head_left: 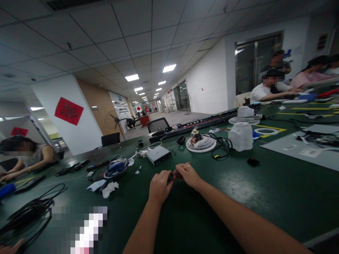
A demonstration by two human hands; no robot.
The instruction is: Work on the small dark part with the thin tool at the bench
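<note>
Over the green table, my left hand [159, 187] is closed around a small black part [170, 177], mostly covered by the fingers. My right hand [188, 174] meets it from the right, with its fingers pinched together at the part. Whatever sits in the right fingers is too small and hidden to name. Just beyond both hands lies a grey-white box [159, 155] with a dark front edge. Farther right, a round white fan grille [201, 144] carries an exposed motor [196, 134]. A white plastic housing [240, 137] stands beside it, near a coiled black cable [224, 146].
A bowl of blue cloth [116, 167] and crumpled white tissue [110, 189] lie left. Black cables [29, 211] cover the near left, where another person's hand [12, 247] shows. A black piece [253, 162] and grey sheet [304, 150] lie right. People sit at both sides.
</note>
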